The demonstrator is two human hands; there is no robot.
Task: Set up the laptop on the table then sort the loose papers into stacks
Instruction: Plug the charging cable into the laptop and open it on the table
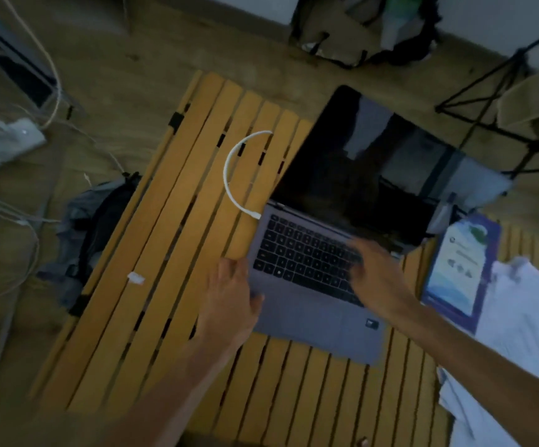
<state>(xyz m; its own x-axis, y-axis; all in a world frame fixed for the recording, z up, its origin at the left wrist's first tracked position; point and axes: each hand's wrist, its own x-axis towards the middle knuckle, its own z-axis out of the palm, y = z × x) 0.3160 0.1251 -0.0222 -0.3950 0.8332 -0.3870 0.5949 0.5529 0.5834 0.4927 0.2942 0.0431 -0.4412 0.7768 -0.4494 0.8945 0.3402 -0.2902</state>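
A slatted yellow wooden tabletop (171, 253) sits low over a brown wood-look floor (132, 43), with a pale wall along the far edge of the room. The open grey laptop (319, 285) lies on the slats under both hands, its dark screen (374, 169) tilted away and reflecting the room. The left hand (229, 295) rests at the laptop's left front corner, fingers loosely bent over the edge; it grips nothing that can be made out. The right hand (374, 272) hovers over the keyboard with fingers spread and holds nothing, though motion blur softens it. Beyond the left hand a short white cable (229, 175) curves across the slats, one end at the laptop's side. To the right of the right hand lie a purple-bordered booklet (461, 269) and loose white papers (526, 333), cut off by the frame edge. The booklet's print and the sticker on the palm rest are too blurred to read. Left of the tabletop, a dark bag (97, 233) lies on the floor.
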